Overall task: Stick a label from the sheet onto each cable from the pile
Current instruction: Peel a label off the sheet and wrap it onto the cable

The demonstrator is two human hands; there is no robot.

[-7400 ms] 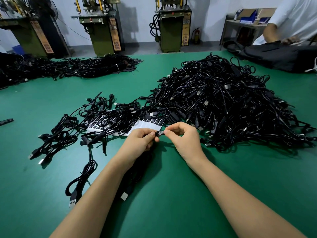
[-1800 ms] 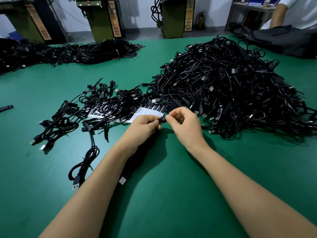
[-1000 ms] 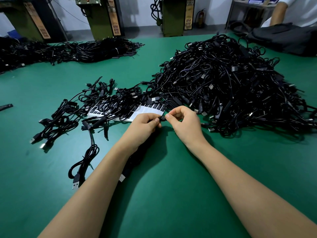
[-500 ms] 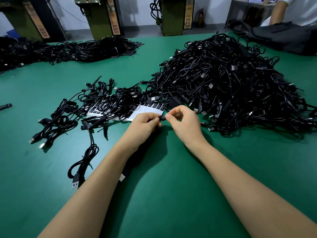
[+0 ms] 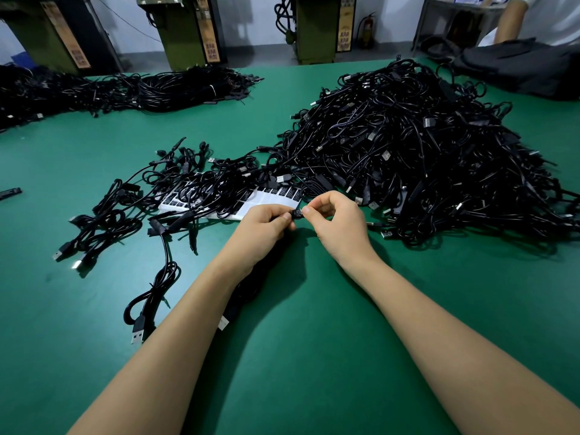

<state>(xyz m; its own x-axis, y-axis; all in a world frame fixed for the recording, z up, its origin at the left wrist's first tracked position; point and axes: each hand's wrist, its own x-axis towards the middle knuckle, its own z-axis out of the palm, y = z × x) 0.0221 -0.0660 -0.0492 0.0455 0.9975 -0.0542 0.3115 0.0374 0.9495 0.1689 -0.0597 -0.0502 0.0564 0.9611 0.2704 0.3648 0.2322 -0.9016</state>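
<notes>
My left hand point(image 5: 265, 226) and my right hand point(image 5: 337, 221) meet at the middle of the green table point(image 5: 314, 356). Between their fingertips they pinch a small black label point(image 5: 297, 213) with white print, wrapped on a black cable. That cable point(image 5: 248, 293) runs back under my left forearm, and its metal plug point(image 5: 222, 324) shows beside the arm. Just beyond my hands lies the white label sheet point(image 5: 266, 199) with rows of black labels, partly covered by cables. A big pile of black cables point(image 5: 423, 158) rises to the right.
Loose cables point(image 5: 125, 211) spread left of the sheet, one with a USB plug point(image 5: 137, 335) near my left arm. More cable bundles point(image 5: 125, 89) lie at the far left. Another person's arm and a dark bag point(image 5: 518, 67) are far right. Green machines point(image 5: 188, 26) stand behind.
Both hands have stayed together, pinching the label on the cable; only small finger shifts show. The piles and sheet have not moved.
</notes>
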